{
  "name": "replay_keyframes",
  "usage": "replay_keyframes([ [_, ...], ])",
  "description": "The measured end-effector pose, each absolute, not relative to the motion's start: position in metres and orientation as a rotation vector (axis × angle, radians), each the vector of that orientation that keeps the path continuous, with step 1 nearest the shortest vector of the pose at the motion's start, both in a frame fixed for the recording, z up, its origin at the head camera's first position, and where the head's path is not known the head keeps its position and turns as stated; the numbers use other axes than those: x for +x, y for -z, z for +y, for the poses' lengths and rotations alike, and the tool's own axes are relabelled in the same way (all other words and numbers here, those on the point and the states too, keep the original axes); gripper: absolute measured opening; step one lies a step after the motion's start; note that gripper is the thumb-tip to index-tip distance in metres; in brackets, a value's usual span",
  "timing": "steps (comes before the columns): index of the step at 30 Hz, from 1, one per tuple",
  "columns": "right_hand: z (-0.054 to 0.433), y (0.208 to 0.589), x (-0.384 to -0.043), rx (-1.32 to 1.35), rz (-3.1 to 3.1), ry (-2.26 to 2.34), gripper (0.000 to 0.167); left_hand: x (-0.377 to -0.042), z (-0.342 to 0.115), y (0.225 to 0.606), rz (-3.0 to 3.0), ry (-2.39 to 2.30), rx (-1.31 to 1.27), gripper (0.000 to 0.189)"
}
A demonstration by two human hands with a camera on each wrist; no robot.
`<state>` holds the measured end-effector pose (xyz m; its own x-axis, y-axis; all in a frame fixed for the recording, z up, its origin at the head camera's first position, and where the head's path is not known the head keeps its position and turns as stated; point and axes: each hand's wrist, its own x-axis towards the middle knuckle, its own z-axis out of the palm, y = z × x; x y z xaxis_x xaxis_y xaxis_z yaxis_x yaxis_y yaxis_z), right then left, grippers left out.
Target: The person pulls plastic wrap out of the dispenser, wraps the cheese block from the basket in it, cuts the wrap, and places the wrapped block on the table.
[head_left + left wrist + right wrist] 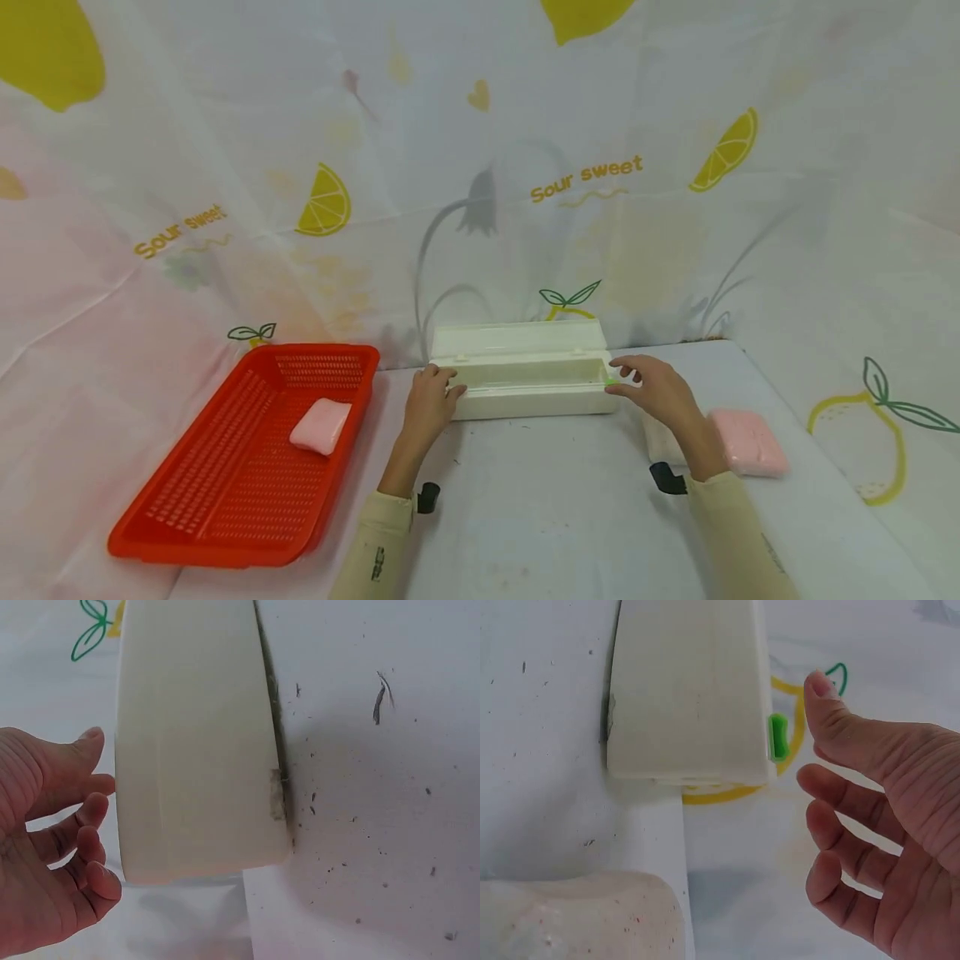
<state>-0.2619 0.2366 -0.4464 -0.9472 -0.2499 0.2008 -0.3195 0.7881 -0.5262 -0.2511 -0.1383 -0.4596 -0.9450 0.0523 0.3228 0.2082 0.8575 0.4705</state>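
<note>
A long white box [536, 403] stands at the back of the table, its hinged lid [517, 338] raised at the rear. Its trough looks bare inside. A small green slider [778, 737] sits on the front rim at its right end. My left hand [429, 400] is at the box's left end, fingers loosely bent; in the left wrist view, a fingertip [105, 784] comes right to the box's edge. At the opposite end, my right hand [660, 392] is beside the green slider, thumb and fingers spread apart with nothing between them.
A red plastic basket [225, 546] on the left holds a pink packet [321, 425]. To the right, another pink packet [750, 443] lies beside a whitish packet [662, 440], both partly behind my right forearm. A lemon-printed cloth [480, 167] hangs behind the table.
</note>
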Motion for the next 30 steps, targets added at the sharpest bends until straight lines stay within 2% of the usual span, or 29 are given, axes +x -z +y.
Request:
replay_keyframes([
  [7, 0.221, 0.452, -0.279, 0.614, -2.875, -0.837, 0.045, -0.258, -0.143, 0.462, -2.744, 0.68, -0.27, 0.022],
  [12, 0.215, 0.457, -0.288, 0.74, -2.882, -0.878, 0.031, -0.26, -0.146, 0.463, -2.729, 0.752, -0.295, 0.007],
  [18, 0.212, 0.462, -0.291, 0.67, -2.86, -1.011, 0.012, -0.26, -0.146, 0.463, -2.714, 0.757, -0.28, 0.006],
  [22, 0.209, 0.463, -0.291, 0.6, -2.813, -0.993, 0.008, -0.261, -0.144, 0.463, -2.719, 0.714, -0.254, 0.007],
  [30, 0.197, 0.463, -0.289, 0.506, -2.722, -1.029, 0.011, -0.264, -0.139, 0.454, -2.689, 0.758, -0.253, 0.008],
])
